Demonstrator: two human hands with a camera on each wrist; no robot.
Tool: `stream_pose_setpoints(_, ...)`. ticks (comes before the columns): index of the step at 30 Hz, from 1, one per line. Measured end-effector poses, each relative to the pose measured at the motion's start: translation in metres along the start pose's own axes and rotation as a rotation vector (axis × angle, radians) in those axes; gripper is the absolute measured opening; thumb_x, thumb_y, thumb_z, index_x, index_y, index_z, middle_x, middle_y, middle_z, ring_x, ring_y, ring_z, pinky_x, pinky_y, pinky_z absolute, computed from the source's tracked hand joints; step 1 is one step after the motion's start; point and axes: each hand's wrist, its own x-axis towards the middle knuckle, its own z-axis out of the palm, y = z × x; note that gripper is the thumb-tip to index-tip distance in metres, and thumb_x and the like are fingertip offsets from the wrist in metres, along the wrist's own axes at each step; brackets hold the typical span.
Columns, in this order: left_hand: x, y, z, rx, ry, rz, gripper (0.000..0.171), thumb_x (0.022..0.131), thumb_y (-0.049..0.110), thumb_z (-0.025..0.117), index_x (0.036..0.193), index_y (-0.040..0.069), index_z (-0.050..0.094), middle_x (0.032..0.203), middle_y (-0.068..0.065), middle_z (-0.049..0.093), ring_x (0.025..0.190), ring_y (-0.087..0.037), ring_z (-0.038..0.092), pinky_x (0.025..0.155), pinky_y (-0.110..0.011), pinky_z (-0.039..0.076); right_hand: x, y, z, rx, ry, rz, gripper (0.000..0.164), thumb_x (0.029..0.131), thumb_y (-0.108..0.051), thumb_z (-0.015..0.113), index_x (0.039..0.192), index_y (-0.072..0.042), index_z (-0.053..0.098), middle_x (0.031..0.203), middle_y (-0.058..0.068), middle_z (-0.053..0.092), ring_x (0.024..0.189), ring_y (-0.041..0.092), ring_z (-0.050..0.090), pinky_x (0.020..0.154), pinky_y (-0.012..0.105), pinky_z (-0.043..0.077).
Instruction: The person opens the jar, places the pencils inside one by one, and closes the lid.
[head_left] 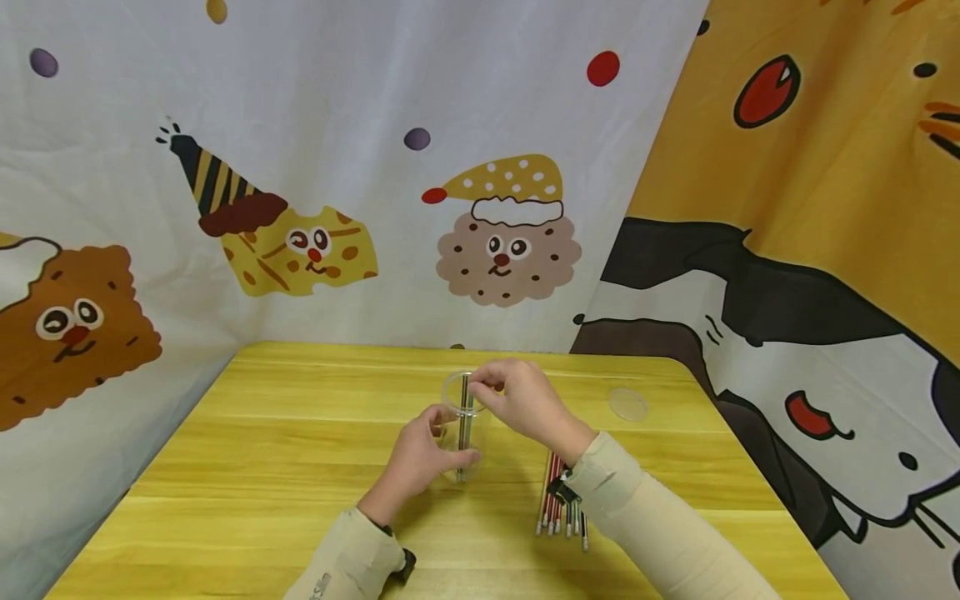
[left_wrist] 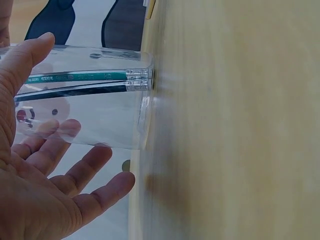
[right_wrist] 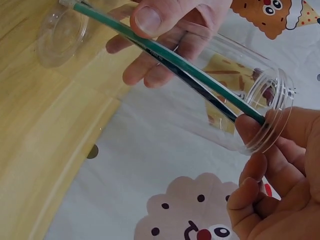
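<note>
Pinching pencils [right_wrist: 202,79] inside wide jar rim [right_wrist: 290,89]

I wore a pale beige left sleeve [head_left: 348,550] with dark lettering [head_left: 321,585] and a matching right sleeve [head_left: 663,525]; 2 small black devices [head_left: 564,489] showed, 1 by each sleeve.

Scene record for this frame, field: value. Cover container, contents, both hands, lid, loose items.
container: clear jar, upright, uncovered
contents: green pencil and dark pencil, eraser ends down
left_hand: left hand holds the jar's side
right_hand: right hand pinches the green pencil's upper end at the jar's mouth
lid: clear lid, flat on table, right of jar
loose_items: pencil bunch on table, partly hidden by right forearm
</note>
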Motion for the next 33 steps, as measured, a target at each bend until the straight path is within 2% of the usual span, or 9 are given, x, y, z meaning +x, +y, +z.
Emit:
stream_pose_setpoints(6, 0.0, 0.0, 0.0, -0.006, -0.007, -0.01, 0.068, 0.078, 0.039, 0.098, 0.133, 0.019, 0.064, 0.143, -0.009, 0.066, 0.13, -0.036, 0.061, 0.099, -0.054, 0.059, -0.003, -0.001, 0.001, -0.106, 0.023, -0.044, 0.022, 0.106, -0.019, 0.067, 0.121, -0.016, 0.082, 0.109, 0.0, 0.082, 0.09, 0.014, 0.067, 0.068, 0.024, 0.053)
stream_pose_setpoints(10, 0.001, 0.0, 0.001, -0.006, -0.007, -0.014, 0.068, 0.078, 0.038, 0.098, 0.133, 0.018, 0.064, 0.144, -0.01, 0.066, 0.13, -0.037, 0.061, 0.099, -0.054, 0.059, -0.005, -0.001, 0.006, -0.175, 0.089, -0.111, 0.021, 0.105, -0.016, 0.068, 0.119, -0.016, 0.083, 0.108, 0.001, 0.082, 0.094, 0.017, 0.069, 0.071, 0.028, 0.057)
stream_pose_setpoints(14, 0.001, 0.001, 0.001, -0.006, -0.006, -0.013, 0.068, 0.078, 0.036, 0.098, 0.134, 0.018, 0.064, 0.144, -0.012, 0.065, 0.13, -0.037, 0.061, 0.099, -0.054, 0.059, -0.006, 0.001, 0.008, -0.197, 0.124, -0.147, 0.021, 0.104, -0.014, 0.068, 0.119, -0.014, 0.083, 0.103, 0.001, 0.08, 0.093, 0.019, 0.068, 0.074, 0.032, 0.059)
stream_pose_setpoints(20, 0.001, 0.001, 0.001, -0.008, -0.008, -0.015, 0.067, 0.079, 0.036, 0.098, 0.134, 0.019, 0.064, 0.145, -0.012, 0.065, 0.131, -0.037, 0.061, 0.099, -0.054, 0.058, -0.007, 0.002, 0.008, -0.172, 0.121, -0.123, 0.023, 0.104, -0.015, 0.067, 0.122, -0.012, 0.082, 0.103, 0.001, 0.078, 0.087, 0.015, 0.062, 0.068, 0.026, 0.053)
stream_pose_setpoints(27, 0.001, 0.002, 0.001, -0.004, -0.007, -0.011, 0.069, 0.078, 0.036, 0.098, 0.135, 0.018, 0.063, 0.145, -0.013, 0.065, 0.13, -0.037, 0.061, 0.1, -0.055, 0.058, -0.008, 0.004, 0.009, -0.106, 0.126, -0.092, 0.023, 0.105, -0.016, 0.066, 0.123, -0.011, 0.081, 0.107, 0.001, 0.078, 0.084, 0.013, 0.062, 0.067, 0.024, 0.054)
stream_pose_setpoints(33, 0.0, 0.002, 0.001, 0.001, -0.001, -0.018, 0.071, 0.077, 0.038, 0.099, 0.135, 0.017, 0.064, 0.144, -0.014, 0.065, 0.13, -0.037, 0.062, 0.101, -0.055, 0.058, -0.012, 0.006, 0.004, 0.092, 0.102, -0.013, 0.026, 0.109, -0.023, 0.065, 0.129, -0.012, 0.078, 0.105, -0.001, 0.075, 0.081, 0.009, 0.06, 0.072, 0.025, 0.055)
